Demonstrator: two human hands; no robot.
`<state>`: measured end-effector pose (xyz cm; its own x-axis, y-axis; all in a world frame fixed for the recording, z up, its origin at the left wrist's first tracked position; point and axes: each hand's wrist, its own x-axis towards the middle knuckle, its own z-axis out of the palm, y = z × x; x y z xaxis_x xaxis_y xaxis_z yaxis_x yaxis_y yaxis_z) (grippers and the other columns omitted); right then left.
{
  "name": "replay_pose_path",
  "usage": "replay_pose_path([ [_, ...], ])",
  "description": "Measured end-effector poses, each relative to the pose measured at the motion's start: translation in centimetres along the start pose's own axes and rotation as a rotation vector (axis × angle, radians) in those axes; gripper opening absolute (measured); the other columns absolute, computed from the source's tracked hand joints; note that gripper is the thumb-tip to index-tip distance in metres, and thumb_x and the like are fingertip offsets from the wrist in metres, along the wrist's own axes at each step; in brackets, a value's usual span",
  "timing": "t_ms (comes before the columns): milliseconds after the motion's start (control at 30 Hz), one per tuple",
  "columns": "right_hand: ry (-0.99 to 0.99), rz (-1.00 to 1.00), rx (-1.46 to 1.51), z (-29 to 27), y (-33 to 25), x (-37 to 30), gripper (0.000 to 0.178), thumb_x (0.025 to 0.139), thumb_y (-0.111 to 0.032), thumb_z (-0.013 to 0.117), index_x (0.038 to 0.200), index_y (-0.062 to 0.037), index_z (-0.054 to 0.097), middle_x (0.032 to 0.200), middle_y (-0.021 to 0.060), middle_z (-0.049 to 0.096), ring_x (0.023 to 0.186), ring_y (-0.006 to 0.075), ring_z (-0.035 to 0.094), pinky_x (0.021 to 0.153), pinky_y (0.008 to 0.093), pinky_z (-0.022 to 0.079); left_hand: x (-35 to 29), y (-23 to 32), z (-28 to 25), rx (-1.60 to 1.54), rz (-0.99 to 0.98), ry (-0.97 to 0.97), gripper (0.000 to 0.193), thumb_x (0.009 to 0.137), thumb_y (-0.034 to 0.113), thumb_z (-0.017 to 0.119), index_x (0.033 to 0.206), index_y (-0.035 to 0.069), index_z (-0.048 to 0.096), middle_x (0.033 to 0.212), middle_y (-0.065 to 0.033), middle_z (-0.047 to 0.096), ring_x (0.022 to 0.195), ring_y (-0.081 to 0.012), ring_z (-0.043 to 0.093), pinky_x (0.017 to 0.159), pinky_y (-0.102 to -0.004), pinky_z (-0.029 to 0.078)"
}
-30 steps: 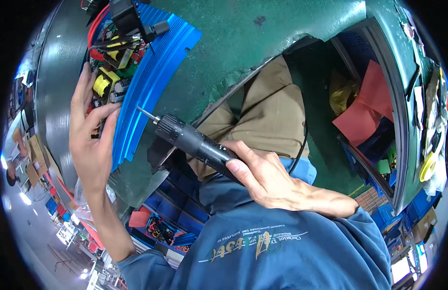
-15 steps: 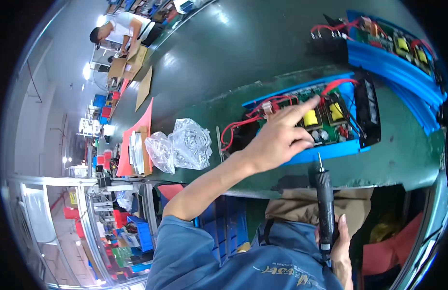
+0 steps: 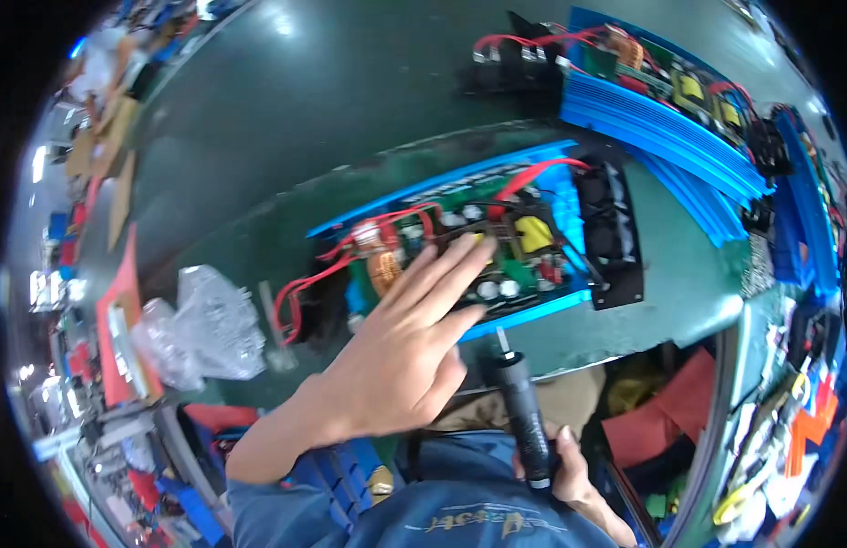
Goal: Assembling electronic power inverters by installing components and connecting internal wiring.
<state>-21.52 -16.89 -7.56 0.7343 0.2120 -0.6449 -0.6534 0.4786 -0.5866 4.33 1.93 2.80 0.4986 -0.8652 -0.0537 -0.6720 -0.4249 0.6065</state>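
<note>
My left hand [image 3: 396, 352] lies over the near left part of an open blue metal case [image 3: 524, 315]. Its fingers are stretched out, with the tips at the circuit board [image 3: 524, 269] inside, beside the yellow transformers [image 3: 536, 235]. Whether the tips touch the board I cannot tell. Red wires [image 3: 305, 281] come out of the case's left end; a black end panel with fans [image 3: 609, 233] stands at its right end. My right hand [image 3: 574, 470] is closed round a black electric screwdriver [image 3: 524, 411], bit pointing up toward the case's near edge.
A second blue case with a board [image 3: 666, 128] stands at the far right, with another blue part [image 3: 803, 210] beside it. To the left lie a clear plastic bag of small parts [image 3: 218, 320] and a red folder [image 3: 122, 320]. Hand tools [image 3: 794, 429] crowd the right side.
The view has swung to the right, so the bench things sit further left. My left hand has drawn back from the red wire near the fan panel toward the board's middle; its fingers are straighter.
</note>
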Motion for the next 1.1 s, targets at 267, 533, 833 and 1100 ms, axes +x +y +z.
replay_pose_path([
  [267, 0.079, -0.017, -0.191, 0.9, -1.9, -0.5, 0.095, 0.097, -0.077, 0.028, 0.135, 0.0073, 0.05, 0.086, 0.0115, 0.068, 0.074, 0.0151, 0.062, 0.068, 0.0275, 0.047, 0.6, 0.3, 3.2, 0.15, -0.037, 0.184, 0.026, 0.088, 0.005, 0.065, 0.109, -0.01, 0.068, 0.148, -0.0171, 0.053, 0.142, -0.0306, 0.046, 0.118, -0.0505, 0.035],
  [533, -0.009, 0.121, -0.072, -0.1, -1.2, -0.4, 0.103, 0.091, -0.083, 0.032, 0.139, 0.0067, 0.048, 0.079, 0.0126, 0.066, 0.066, 0.0161, 0.059, 0.061, 0.0266, 0.044, 0.4, -0.1, 3.2, 0.126, -0.012, 0.181, 0.026, 0.085, 0.003, 0.068, 0.107, -0.009, 0.068, 0.143, -0.018, 0.058, 0.139, -0.0325, 0.05, 0.116, -0.0515, 0.036],
  [833, -0.01, -0.056, 0.08, -0.2, -0.7, 0.6, 0.085, 0.099, -0.074, 0.02, 0.127, -0.0019, 0.056, 0.051, 0.0087, 0.05, 0.043, 0.019, 0.045, 0.044, 0.0296, 0.035, 0.8, 0.1, 5.5, 0.201, 0.014, 0.335, 0.035, 0.093, 0.012, 0.063, 0.123, -0.004, 0.064, 0.152, -0.0138, 0.047, 0.148, -0.0301, 0.035, 0.124, -0.0517, 0.024],
  [1100, 0.306, -0.249, -0.311, -1.5, 1.8, -1.2, 0.082, 0.102, -0.071, 0.026, 0.127, 0.0015, 0.057, 0.074, 0.0059, 0.06, 0.061, 0.0133, 0.057, 0.056, 0.0268, 0.043, -10.8, -4.6, -0.5, 0.213, -0.544, 0.885, 0.02, 0.096, 0.007, 0.065, 0.115, 0.002, 0.069, 0.111, -0.0136, 0.07, 0.095, -0.025, 0.069, 0.085, -0.0328, 0.052],
])
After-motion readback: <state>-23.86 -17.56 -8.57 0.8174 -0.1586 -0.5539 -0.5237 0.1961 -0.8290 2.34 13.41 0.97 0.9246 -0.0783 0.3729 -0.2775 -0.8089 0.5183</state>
